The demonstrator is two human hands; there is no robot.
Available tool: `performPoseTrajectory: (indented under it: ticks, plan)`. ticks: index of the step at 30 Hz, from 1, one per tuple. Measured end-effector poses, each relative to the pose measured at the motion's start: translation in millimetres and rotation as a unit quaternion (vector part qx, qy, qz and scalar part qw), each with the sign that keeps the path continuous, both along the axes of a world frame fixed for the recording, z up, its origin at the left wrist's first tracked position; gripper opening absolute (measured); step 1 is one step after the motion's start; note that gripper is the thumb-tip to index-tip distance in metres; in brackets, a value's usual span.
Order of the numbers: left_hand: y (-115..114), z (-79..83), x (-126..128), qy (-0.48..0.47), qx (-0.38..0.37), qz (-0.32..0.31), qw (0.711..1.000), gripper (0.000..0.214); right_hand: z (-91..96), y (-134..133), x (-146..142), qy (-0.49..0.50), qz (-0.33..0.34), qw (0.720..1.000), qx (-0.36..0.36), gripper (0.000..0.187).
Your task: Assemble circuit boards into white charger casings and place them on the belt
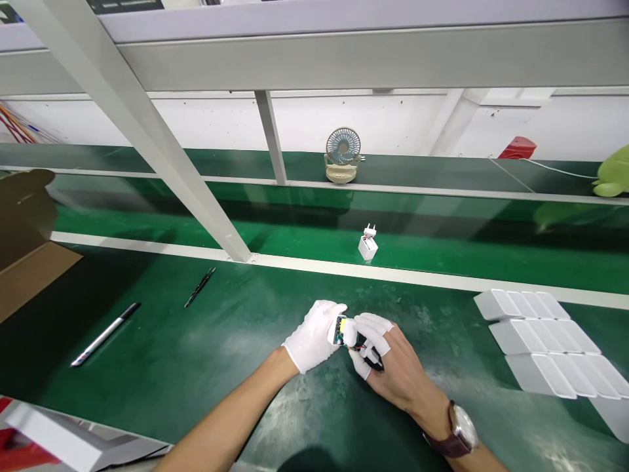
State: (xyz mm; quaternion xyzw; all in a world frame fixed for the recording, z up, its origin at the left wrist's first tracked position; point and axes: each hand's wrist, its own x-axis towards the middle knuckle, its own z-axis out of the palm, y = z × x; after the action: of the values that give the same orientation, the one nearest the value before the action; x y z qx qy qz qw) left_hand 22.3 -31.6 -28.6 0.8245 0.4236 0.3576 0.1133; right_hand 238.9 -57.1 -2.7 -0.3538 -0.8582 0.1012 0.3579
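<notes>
Above the green bench, my left hand (314,335), in a white glove, is closed around a small circuit board (339,331) with a yellow part on it. My right hand (388,357), with white coverings on its fingers, meets it from the right. Its fingers are closed on a small black-handled tool (376,360), whose tip is hidden by the fingers and the board. Some thin dark and red wire seems to show between the hands, too small to make out fully. Beyond them, a white plug adapter (367,244) with two pins stands on the green strip.
White plastic trays (545,337) lie in rows at right. A marker (105,334) and a black pen (200,287) lie at left, near a cardboard box (29,229). A slanted metal post (147,131) crosses the left side; a small fan (343,154) sits behind.
</notes>
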Motion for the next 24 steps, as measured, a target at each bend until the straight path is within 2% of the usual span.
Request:
performPoseTrajectory:
  ticks: [5,12,18,24]
  plan:
    - [-1.1,0.9,-1.0,-0.003,-0.029,-0.004,1.000,0.060,4.1,-0.9,-2.6,-0.012,-0.005,1.000,0.005,0.062]
    - [0.1,-0.7,1.2,-0.003,-0.004,0.003,1.000,0.059,2.6,-0.5,-2.6,-0.025,-0.009,1.000,0.006,0.065]
    - [0.3,-5.0,0.8,0.006,-0.043,0.017,0.999,0.057,4.4,0.0,-4.4,-0.027,-0.016,0.999,0.008,0.067]
    - [1.4,-4.3,0.2,0.008,-0.027,0.006,1.000,0.058,6.4,-0.7,-5.1,-0.035,-0.013,0.999,0.015,0.068]
